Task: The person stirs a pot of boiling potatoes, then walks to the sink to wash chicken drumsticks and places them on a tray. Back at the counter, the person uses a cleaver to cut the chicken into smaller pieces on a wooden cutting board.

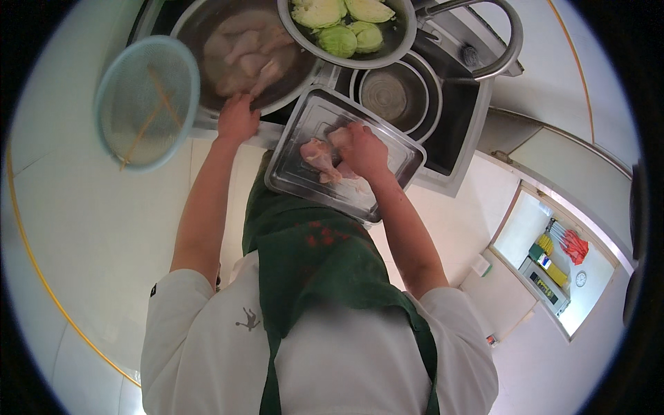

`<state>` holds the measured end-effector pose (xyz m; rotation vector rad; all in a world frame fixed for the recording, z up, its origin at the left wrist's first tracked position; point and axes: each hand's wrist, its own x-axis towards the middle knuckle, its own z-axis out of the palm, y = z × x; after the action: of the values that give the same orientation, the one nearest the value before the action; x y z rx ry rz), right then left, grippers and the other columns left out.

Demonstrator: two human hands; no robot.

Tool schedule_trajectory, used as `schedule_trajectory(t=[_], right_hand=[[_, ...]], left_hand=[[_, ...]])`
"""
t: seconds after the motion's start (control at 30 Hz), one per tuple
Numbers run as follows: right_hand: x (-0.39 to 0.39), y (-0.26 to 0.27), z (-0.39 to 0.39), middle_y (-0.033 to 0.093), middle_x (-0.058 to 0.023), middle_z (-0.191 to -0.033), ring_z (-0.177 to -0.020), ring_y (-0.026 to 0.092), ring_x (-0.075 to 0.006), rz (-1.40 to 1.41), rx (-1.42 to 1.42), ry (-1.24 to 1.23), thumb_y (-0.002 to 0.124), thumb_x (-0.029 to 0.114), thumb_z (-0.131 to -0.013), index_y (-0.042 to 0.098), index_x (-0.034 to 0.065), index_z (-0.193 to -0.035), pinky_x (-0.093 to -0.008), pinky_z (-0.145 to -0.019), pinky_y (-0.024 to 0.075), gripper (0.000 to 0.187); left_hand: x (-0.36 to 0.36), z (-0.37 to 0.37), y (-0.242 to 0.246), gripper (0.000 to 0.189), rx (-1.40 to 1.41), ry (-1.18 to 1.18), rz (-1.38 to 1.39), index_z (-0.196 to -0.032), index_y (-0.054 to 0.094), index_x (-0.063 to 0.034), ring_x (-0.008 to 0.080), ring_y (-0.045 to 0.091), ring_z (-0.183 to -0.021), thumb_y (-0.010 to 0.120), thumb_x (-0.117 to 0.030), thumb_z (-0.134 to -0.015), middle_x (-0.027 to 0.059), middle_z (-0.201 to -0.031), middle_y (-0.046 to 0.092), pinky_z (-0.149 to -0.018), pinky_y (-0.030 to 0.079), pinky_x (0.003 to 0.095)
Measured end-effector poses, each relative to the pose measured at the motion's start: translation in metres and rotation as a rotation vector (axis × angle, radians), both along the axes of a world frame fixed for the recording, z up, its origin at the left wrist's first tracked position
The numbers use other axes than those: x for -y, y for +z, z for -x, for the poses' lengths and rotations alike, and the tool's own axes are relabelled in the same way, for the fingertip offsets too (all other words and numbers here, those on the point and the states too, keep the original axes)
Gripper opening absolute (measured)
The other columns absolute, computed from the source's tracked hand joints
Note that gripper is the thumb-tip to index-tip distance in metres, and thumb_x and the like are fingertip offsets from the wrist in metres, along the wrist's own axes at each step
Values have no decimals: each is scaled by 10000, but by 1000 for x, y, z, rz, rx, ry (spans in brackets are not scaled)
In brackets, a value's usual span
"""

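My left hand (238, 120) is at the near rim of a large metal basin (301, 70). Its fingertips meet the end of a raw chicken drumstick (267, 77); whether they grip it is hidden. Several more chicken pieces (244, 44) lie in cloudy water in the basin. Right of it, a rectangular metal tray (397, 158) sits at a slant in front of my green apron. Inside the tray, my right hand (367, 150) has its fingers closed around a raw chicken piece (338, 137). A drumstick (317, 155) lies just left of that hand.
A metal bowl of cut cabbage (342, 23) stands beyond the tray. Nested metal pots (386, 96) rest in the sink (456, 129), below a curved faucet (511, 46). At the left is a blue-rimmed mesh strainer (140, 98) with two crossed sticks (140, 137).
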<state>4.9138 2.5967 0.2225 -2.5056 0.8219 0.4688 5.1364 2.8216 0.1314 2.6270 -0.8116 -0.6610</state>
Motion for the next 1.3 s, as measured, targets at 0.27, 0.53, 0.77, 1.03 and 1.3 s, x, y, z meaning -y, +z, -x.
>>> schedule_trajectory(t=[0.27,0.53,0.77,1.03,1.3], right_hand=[[18,9,69,683,-116,-1131,-1001,682,-303,-36,83,-235,729,238,-803,656,109,-1180,-411,-824,550,405],[2,25,80,523,-155,-1369,-1148,602,-344,-185,224,-218,719,96,-817,447,133,-1472,-443,-939,508,710],[6,21,116,549,-147,-1338,-1107,618,-302,-36,174,-413,717,77,-821,448,89,-1465,-417,-917,517,698],[5,-6,211,584,-180,-1292,-1060,636,-301,168,27,-682,751,168,-829,443,30,-1450,-426,-915,520,707],[-3,-66,241,711,-98,-883,-850,654,-198,-358,31,-976,762,198,-816,676,-66,-1063,-336,-836,501,371]], left_hand=[[-6,-10,-4,375,-46,-27,-23,-1220,636,-50,375,569,-1183,665,-247,-901,178,-1249,617,-1002,479,466],[10,-18,-1,426,76,59,90,-1283,601,-68,414,585,-1168,650,-210,-885,222,-1264,620,-984,485,490],[45,-36,-25,485,-104,45,104,-1308,589,-51,432,574,-1180,656,-234,-864,241,-1251,628,-1013,466,507],[50,-26,-35,373,-139,-69,43,-1213,660,-70,410,624,-1096,611,-254,-892,217,-1189,658,-948,507,497],[39,-10,-9,272,0,140,142,-1020,653,-10,430,650,-969,497,-230,-981,241,-1040,665,-837,523,545]])
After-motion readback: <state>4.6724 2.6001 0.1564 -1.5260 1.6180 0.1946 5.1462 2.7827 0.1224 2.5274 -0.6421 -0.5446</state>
